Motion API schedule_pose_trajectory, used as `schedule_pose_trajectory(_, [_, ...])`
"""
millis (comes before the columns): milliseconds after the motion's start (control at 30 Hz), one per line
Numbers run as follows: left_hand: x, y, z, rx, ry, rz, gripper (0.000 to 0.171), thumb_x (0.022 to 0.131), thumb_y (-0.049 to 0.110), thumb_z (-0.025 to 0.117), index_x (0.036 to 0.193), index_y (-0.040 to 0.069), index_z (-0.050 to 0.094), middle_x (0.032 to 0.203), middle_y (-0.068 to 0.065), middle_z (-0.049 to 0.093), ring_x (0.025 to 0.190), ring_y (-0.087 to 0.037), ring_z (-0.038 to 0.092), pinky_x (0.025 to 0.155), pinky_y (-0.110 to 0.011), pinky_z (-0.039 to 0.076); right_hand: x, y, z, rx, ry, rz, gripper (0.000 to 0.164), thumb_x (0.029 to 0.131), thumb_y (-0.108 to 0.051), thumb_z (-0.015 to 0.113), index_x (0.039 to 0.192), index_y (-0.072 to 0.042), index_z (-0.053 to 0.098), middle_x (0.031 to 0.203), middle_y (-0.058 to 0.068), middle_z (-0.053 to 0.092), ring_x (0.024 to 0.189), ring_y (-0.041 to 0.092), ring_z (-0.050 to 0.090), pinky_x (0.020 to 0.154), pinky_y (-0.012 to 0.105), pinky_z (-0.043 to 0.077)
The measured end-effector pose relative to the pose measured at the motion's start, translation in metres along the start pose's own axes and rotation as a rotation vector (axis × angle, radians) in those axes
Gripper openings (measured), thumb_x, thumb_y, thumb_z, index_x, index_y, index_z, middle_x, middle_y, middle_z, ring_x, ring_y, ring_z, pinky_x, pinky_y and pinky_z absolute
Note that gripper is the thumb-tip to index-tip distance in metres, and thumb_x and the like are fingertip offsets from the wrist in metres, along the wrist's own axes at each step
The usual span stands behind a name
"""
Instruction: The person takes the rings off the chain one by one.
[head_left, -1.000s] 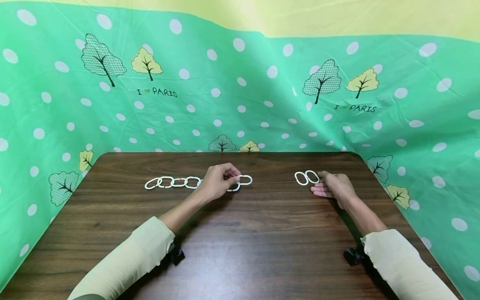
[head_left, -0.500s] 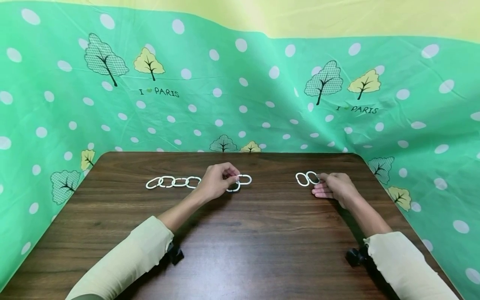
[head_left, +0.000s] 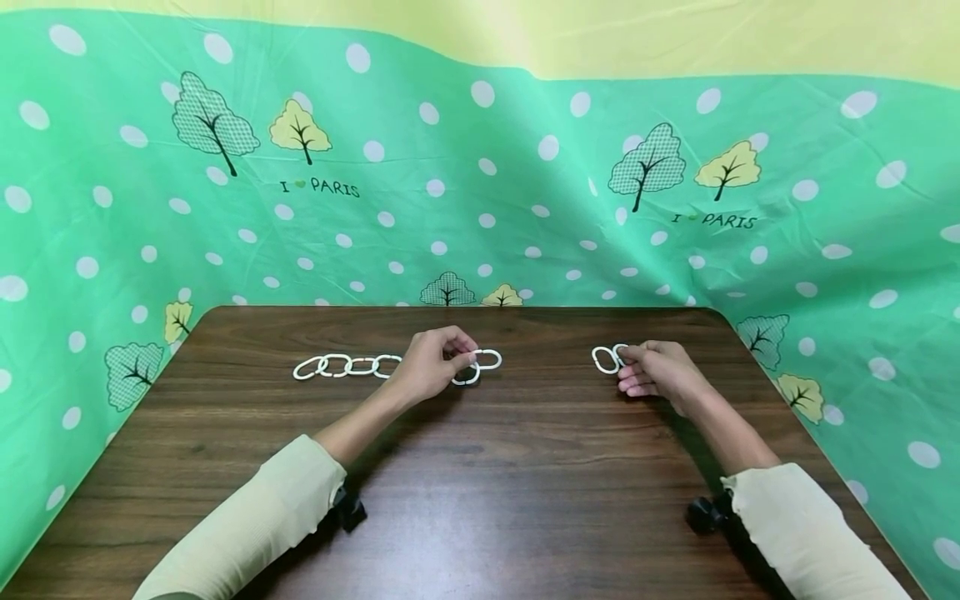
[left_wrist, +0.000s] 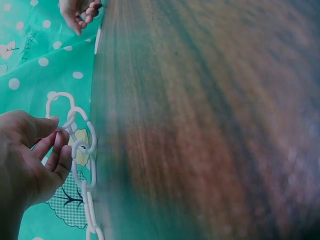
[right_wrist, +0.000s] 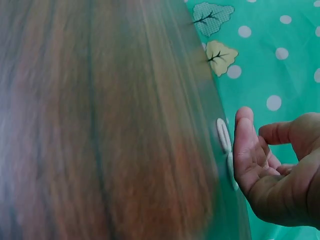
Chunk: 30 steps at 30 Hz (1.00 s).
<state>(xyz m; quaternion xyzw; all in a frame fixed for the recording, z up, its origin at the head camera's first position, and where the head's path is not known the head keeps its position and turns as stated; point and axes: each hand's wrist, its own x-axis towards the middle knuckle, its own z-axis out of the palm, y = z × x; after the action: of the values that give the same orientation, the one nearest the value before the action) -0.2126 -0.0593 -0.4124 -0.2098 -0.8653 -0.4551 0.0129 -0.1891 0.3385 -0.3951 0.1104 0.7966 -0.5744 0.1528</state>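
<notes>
Several white oval links are joined in a chain (head_left: 350,367) along the back of the table. My left hand (head_left: 431,364) pinches it near its right end between thumb and fingertips. In the left wrist view the end link (left_wrist: 48,105) stands raised past the fingertips, while the rest trails down. Off to the right, two white links lie side by side, the left link (head_left: 595,360) in full sight. My right hand (head_left: 663,373) covers part of the other link (head_left: 617,354), fingertips right at it. The right wrist view has the thumb apart from this link (right_wrist: 231,170), beside the fingers.
A dark wood-grain table (head_left: 480,500) carries everything. Green dotted cloth (head_left: 480,192) with tree prints hangs close behind its back edge and along both sides. A black device (head_left: 350,508) sits at the left wrist, and another black device (head_left: 703,517) at the right.
My right hand has shifted slightly left, so its fingers now overlap the right-hand loose link. The left hand keeps its pinch on the chain in the same place.
</notes>
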Motion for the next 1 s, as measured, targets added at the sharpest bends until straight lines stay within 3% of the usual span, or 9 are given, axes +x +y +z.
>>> schedule_pose_trajectory(500, [0.002,0.004,-0.001,0.009,0.001,0.010,0.007,0.105,0.011,0.080,0.111,0.007,0.082,0.104,-0.006,0.084,0.099,-0.020,0.076,0.098,-0.043,0.062,-0.008,-0.021,0.036,-0.084,-0.119,-0.122,0.037,0.116,-0.029,0.066,0.124,0.007,0.060,0.092,0.004,0.076,0.078,0.014,0.079,0.076,0.032,0.069])
schedule_pose_trajectory(1000, [0.000,0.004,-0.001,-0.002,-0.009,0.000,0.008,0.105,0.010,0.080,0.113,0.008,0.081,0.105,-0.007,0.084,0.102,-0.023,0.075,0.099,-0.044,0.061,-0.003,-0.020,0.075,-0.042,-0.214,-0.148,0.020,0.112,-0.014,0.069,0.116,0.004,0.061,0.089,0.007,0.075,0.075,0.015,0.080,0.073,0.031,0.069])
